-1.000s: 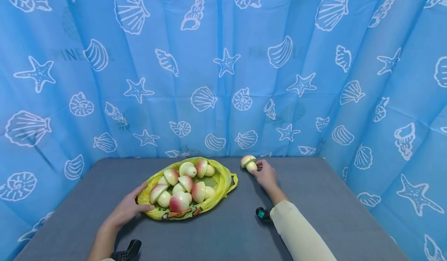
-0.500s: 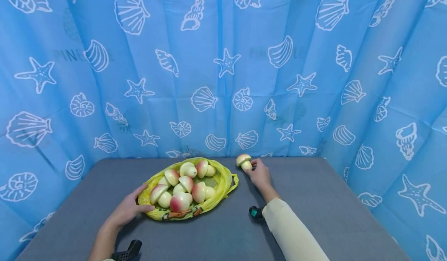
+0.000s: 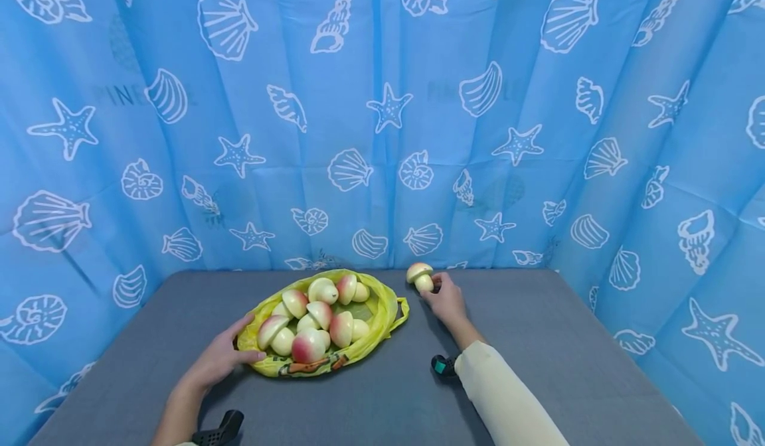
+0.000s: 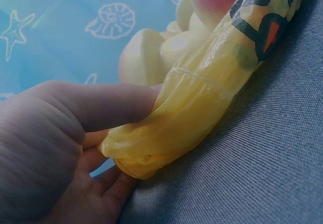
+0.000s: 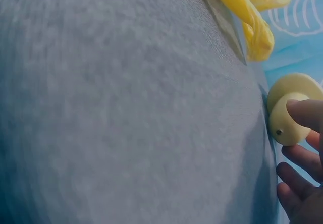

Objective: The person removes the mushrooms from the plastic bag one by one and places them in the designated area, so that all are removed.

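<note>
A yellow plastic bag with a rolled-down rim lies left of centre on the table, several mushroom models inside, cream with pinkish-red caps. My left hand grips the bag's left end; in the left wrist view its thumb lies over the rolled plastic and the fingers are behind and below. Right of the bag, near the table's far edge, my right hand pinches another mushroom by its stem, cap pointing up and left. In the right wrist view that mushroom sits between thumb and fingers.
Grey cloth covers the table. A blue curtain with white seashell prints hangs behind and at the sides. The bag's loose handle sticks out toward the right hand. Black devices are worn at both wrists.
My right hand has moved a little left with the mushroom, toward the bag, then slightly back right. The left hand and the bag have stayed in place.
</note>
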Tool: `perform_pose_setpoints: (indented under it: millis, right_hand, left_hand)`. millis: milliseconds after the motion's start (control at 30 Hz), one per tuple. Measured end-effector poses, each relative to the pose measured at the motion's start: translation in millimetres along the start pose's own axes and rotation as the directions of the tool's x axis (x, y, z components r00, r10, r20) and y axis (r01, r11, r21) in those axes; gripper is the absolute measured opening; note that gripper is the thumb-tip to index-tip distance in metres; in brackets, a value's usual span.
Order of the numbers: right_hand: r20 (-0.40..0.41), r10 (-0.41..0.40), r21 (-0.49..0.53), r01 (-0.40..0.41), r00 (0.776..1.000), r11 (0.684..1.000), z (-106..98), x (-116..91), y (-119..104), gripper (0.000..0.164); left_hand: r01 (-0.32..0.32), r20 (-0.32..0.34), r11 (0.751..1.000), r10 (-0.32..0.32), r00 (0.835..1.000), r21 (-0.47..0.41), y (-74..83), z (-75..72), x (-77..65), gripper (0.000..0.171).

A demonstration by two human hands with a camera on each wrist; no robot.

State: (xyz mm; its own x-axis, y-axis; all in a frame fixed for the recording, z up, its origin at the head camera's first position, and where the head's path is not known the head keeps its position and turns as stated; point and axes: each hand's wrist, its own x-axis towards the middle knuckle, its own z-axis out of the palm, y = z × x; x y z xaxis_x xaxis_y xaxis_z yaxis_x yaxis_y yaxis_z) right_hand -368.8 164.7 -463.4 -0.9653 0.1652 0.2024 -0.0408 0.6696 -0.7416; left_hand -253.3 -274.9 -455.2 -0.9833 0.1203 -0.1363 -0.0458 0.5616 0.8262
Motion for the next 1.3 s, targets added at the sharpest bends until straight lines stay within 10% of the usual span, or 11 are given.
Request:
perform_pose_setpoints:
  millis: [1300]
  right_hand:
    - [-0.021,-0.159,0.107,0.160,0.987,0.981,-31,-24,-30,0.042]
  left_hand:
    - [-0.008,-0.006,1.000,0.008,1.000,0.010,0.0,1.5,-1.0,0.100]
